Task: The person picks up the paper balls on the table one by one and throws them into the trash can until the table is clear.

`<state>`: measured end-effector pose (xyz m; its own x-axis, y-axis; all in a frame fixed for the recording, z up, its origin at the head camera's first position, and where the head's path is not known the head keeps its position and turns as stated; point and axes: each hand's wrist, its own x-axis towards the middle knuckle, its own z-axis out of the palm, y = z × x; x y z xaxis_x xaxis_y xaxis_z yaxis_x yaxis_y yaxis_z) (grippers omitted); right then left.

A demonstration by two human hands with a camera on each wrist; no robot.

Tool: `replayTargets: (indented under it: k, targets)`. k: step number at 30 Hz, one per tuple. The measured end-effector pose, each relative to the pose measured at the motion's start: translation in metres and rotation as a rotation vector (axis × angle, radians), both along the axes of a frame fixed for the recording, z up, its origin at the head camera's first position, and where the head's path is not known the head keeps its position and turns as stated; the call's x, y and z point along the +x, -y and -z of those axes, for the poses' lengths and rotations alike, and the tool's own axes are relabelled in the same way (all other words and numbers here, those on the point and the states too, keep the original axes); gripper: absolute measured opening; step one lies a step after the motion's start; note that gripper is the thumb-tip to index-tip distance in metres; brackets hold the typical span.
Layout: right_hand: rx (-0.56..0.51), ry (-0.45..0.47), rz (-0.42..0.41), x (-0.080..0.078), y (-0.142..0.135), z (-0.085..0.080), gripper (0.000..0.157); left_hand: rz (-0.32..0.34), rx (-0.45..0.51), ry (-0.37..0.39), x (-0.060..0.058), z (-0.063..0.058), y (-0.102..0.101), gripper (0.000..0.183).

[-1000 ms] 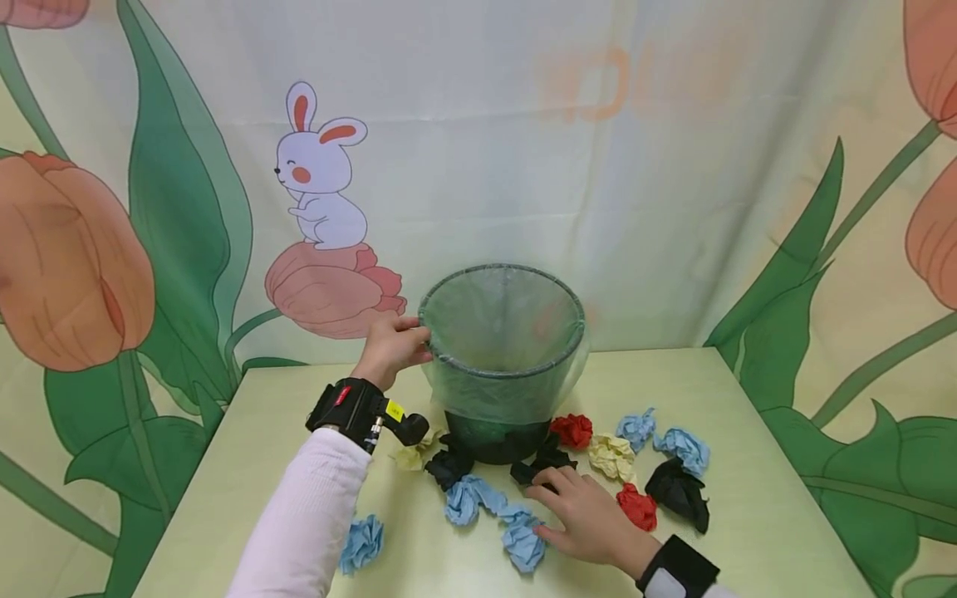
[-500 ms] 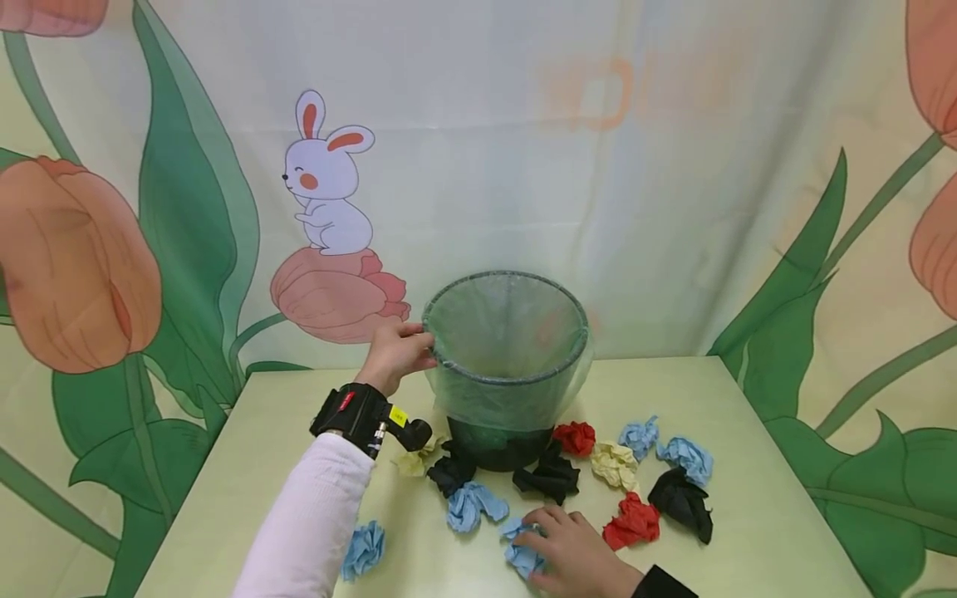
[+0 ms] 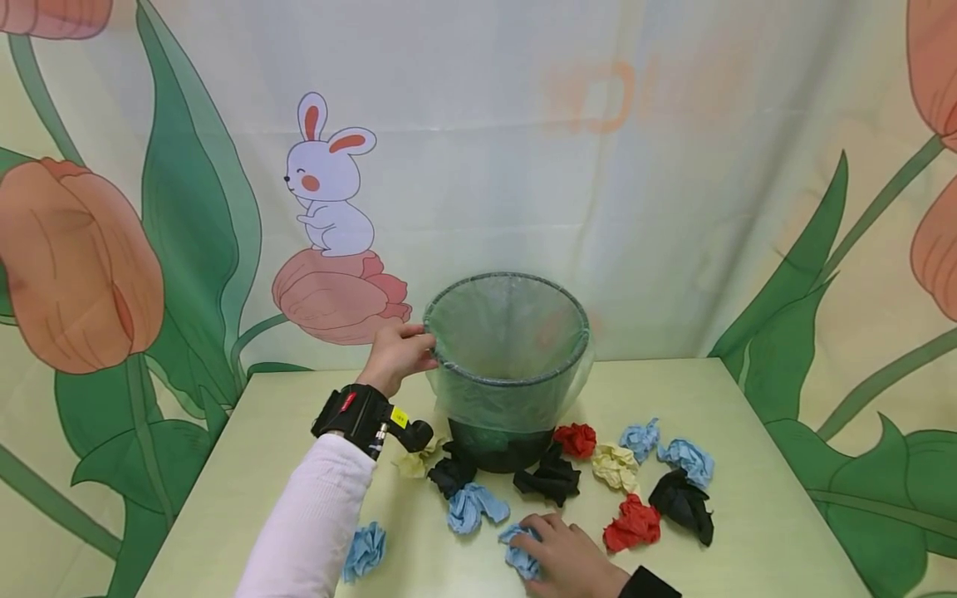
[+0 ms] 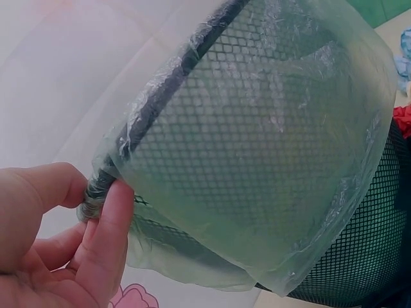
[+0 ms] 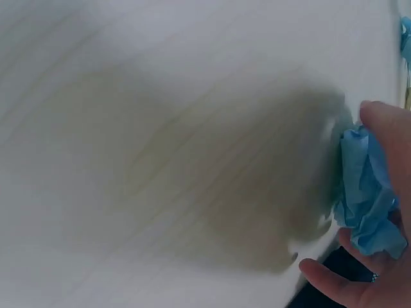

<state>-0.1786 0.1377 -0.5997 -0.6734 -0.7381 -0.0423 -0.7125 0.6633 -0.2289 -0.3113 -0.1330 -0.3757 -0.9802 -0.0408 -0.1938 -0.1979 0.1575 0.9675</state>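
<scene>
A dark mesh wastebasket (image 3: 501,455) stands upright at the back of the table, lined with a thin green plastic bag (image 3: 497,407) folded over its rim. My left hand (image 3: 398,355) pinches the left side of that rim; in the left wrist view the thumb and fingers (image 4: 115,224) close on the bag-covered edge. Near the front, my right hand (image 3: 571,555) curls its fingers round a crumpled light-blue paper ball (image 3: 521,555) on the table. The right wrist view has the same blue paper (image 5: 366,192) between thumb and fingers.
Crumpled paper balls lie about the wastebasket: black (image 3: 548,476), red (image 3: 632,523), yellow (image 3: 615,465) and blue (image 3: 686,461) ones. One blue ball (image 3: 365,551) sits beside the left forearm. Behind the table (image 3: 277,440) hangs a printed curtain (image 3: 673,208).
My right hand has moved back toward the front, from by the black paper to the blue ball, and now holds it. One red ball has shifted slightly. The left hand keeps its place on the rim.
</scene>
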Motion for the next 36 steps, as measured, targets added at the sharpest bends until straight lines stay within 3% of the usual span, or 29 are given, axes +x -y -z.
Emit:
replayTargets:
  k: [10, 15, 25, 30, 36]
  targets:
    - [0.021, 0.015, 0.004, -0.004, 0.008, 0.004, 0.04, -0.003, 0.0, 0.007, 0.002, -0.001, 0.0, 0.053]
    - [0.039, 0.069, 0.037, -0.007, 0.009, 0.001, 0.041, 0.005, -0.001, 0.01, 0.002, -0.001, 0.0, 0.053]
    - [0.017, 0.079, 0.046, -0.012, 0.009, -0.008, 0.034, -0.001, -0.003, 0.012, 0.0, -0.001, 0.0, 0.053]
    - [-0.014, 0.03, 0.02, -0.015, 0.009, -0.005, 0.035, 0.002, 0.001, 0.012, 0.0, -0.001, 0.0, 0.053]
    - [-0.049, -0.074, -0.036, -0.016, 0.009, -0.016, 0.032, -0.002, 0.004, 0.012, 0.0, -0.001, 0.0, 0.053]
